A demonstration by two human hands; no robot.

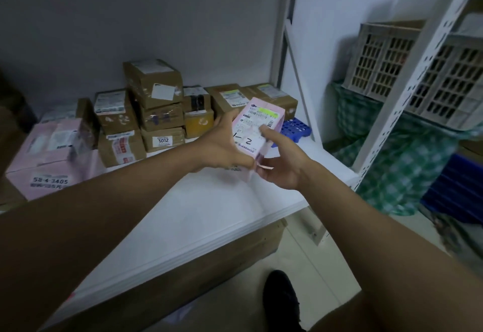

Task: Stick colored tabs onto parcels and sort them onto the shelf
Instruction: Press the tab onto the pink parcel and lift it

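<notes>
Nearest you there's a dark shoe [281,303] on the floor, below the white shelf [198,216]. Above the shelf, both your hands hold the small pink parcel [257,133]: left hand [224,146] wrapped round its left side, right hand [281,164] gripping the near right corner with the thumb pressed on the label, which has "1-2" handwritten on it. Further back on the left, brown boxes [156,112] are stacked against the wall beside a big pink box [49,159]. Far right, grey crates [407,70].
</notes>
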